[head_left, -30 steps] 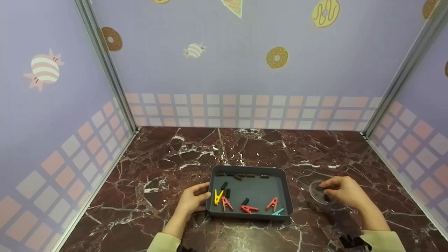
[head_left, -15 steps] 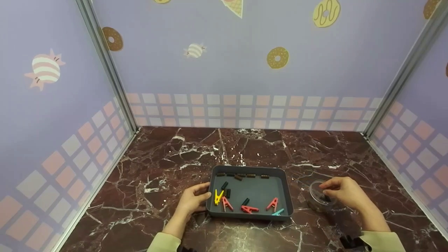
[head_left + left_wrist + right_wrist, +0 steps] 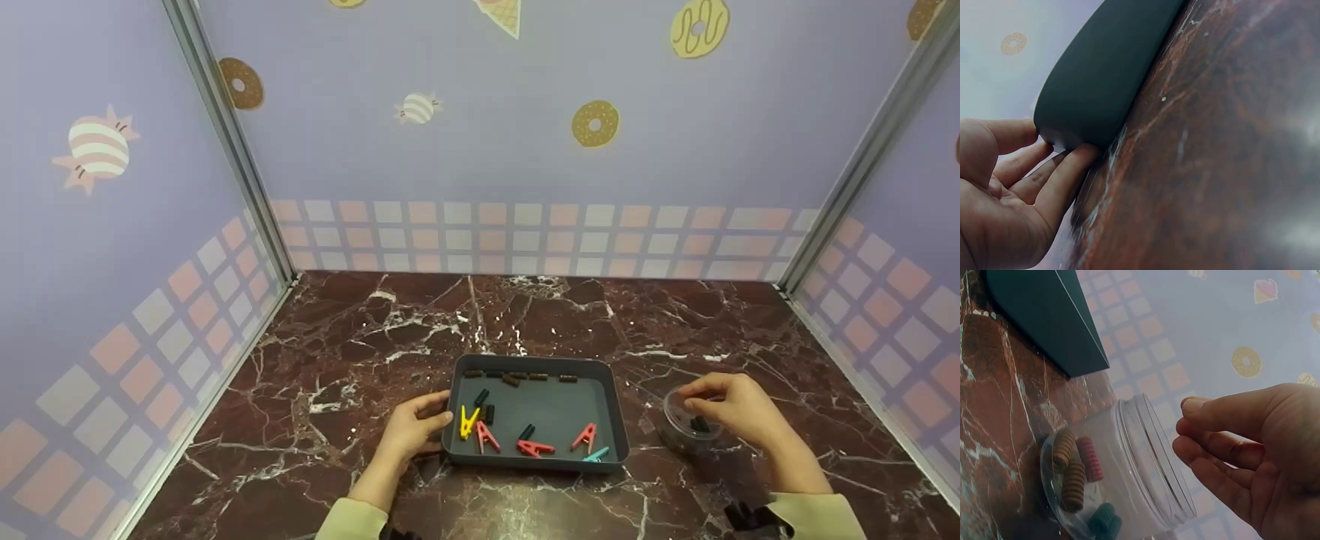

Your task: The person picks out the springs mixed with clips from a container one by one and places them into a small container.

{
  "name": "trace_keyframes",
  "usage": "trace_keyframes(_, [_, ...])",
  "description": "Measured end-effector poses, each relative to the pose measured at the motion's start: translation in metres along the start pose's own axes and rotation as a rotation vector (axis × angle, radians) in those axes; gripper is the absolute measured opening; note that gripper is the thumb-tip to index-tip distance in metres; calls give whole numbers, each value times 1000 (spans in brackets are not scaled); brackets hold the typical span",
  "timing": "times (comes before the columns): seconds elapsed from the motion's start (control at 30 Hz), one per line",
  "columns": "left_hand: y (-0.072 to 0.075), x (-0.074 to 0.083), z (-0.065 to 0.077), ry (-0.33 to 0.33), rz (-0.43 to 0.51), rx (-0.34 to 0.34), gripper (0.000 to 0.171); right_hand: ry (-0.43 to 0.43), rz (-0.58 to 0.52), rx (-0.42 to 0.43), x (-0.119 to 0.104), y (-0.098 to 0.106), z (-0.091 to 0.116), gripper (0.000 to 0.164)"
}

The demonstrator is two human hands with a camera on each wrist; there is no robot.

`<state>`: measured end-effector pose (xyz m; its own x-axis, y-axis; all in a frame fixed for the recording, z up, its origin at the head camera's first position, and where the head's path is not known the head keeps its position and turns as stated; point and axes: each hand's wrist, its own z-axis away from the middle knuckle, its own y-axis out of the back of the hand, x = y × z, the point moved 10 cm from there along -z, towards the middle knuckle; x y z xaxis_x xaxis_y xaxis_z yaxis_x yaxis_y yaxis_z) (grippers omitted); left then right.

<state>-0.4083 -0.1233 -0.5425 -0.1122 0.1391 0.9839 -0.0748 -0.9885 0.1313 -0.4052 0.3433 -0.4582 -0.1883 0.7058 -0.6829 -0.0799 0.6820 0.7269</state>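
ribbed pieces (image 3: 1073, 485) lie at the bottom of the clear jar (image 3: 1158, 458), brown, red and green among them, and more are spread about the grey tray (image 3: 559, 409) — a loose row along its far wall, a few dark ones nearer me. the jar stands upright on the marbled tabletop (image 3: 360, 360), to the right of the tray and apart from it. my right hand (image 3: 739, 409) is over the jar's mouth, free of any grasp, its fingers loosely bent and the thumb tip close to the fingertips, which sit just outside the rim in the right wrist view. my left hand (image 3: 409, 429) holds the tray by its left end, thumb at the rim and bent fingers against the outer wall. a yellow peg (image 3: 469, 424) lies in the tray near that hand, with a red peg (image 3: 486, 437) beside it; two more red pegs (image 3: 533, 448) and a teal peg (image 3: 596, 454) (half tucked by the near wall) lie further right. light sleeves (image 3: 821, 516) cover my forearms, and a lilac wall (image 3: 487, 157) printed with sweets rises behind.
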Motion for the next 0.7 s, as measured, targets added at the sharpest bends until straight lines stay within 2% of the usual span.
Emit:
trace_keyframes(0.33, [0,1,2,8,-3,2,50,59,-45,9,-18,-9,-10,22])
trace_keyframes(0.7, [0,1,1,5,4,-1,49,141,-93,-19,-41,-29,-19,25])
